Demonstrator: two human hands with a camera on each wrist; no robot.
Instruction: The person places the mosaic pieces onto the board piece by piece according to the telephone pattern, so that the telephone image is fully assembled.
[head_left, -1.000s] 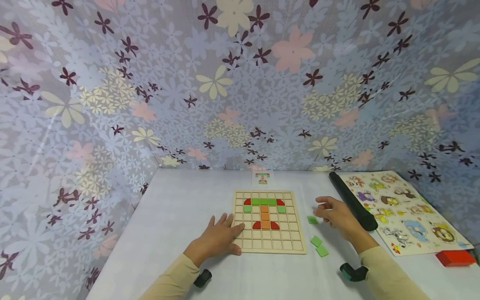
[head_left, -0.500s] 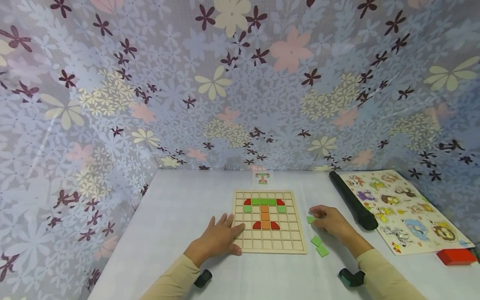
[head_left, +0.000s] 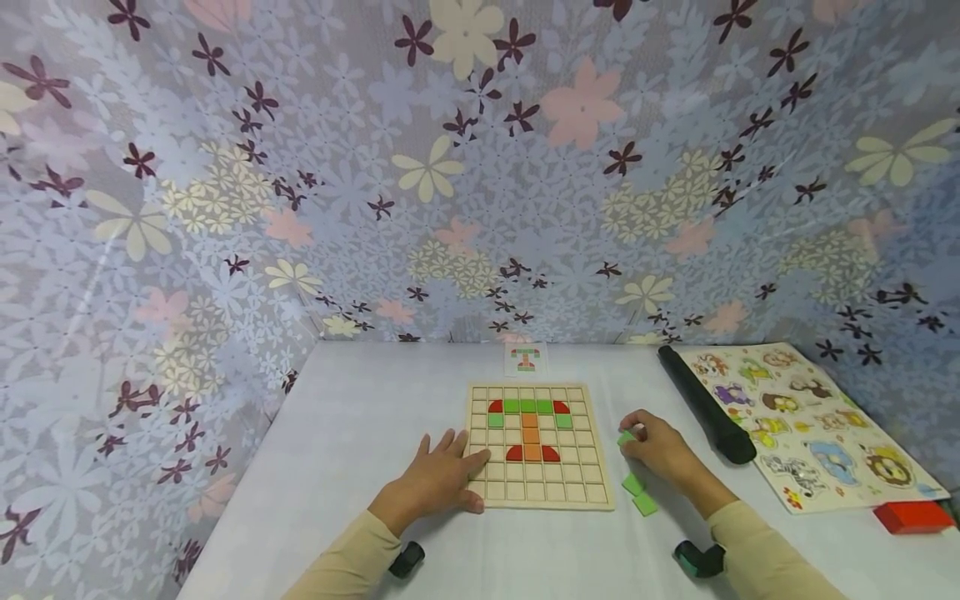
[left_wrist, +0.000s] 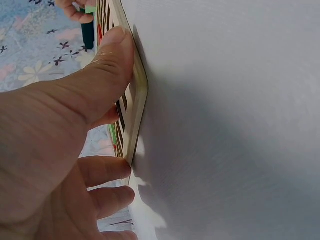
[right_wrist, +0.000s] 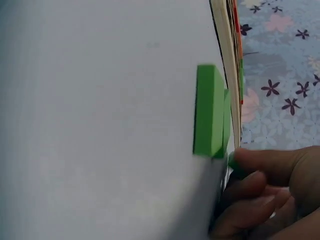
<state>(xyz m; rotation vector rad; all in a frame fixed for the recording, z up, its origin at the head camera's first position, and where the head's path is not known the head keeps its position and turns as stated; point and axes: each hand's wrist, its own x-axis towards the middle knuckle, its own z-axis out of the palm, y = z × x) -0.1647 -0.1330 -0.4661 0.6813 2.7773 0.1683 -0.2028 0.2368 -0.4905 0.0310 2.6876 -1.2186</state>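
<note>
A wooden grid board (head_left: pixel 555 493) lies on the table, bearing red, green and orange tiles in a T-like pattern. At its lower left corner rests my left hand (head_left: pixel 435 477), fingers spread, with the index fingertip over the board and the thumb (left_wrist: pixel 117 52) on the near edge. To the right of the board, my right hand (head_left: pixel 662 448) pinches a green square tile (head_left: pixel 626 437) between thumb and fingers, partly hidden by them. Two more green tiles, one farther (head_left: pixel 633 484) and one nearer (head_left: pixel 644 505), lie just below that hand.
Behind the board lies a small pattern card (head_left: pixel 525 360). On the right are a black rod-like object (head_left: pixel 708 408), an animal picture board (head_left: pixel 817 425) and a red block (head_left: pixel 912 517). Flowered cloth (head_left: pixel 480 208) rises behind the table.
My right hand has come down and left onto the green tile, its fingers closing on it, and the tile now looks tilted. The left hand has stayed at the board's corner.
</note>
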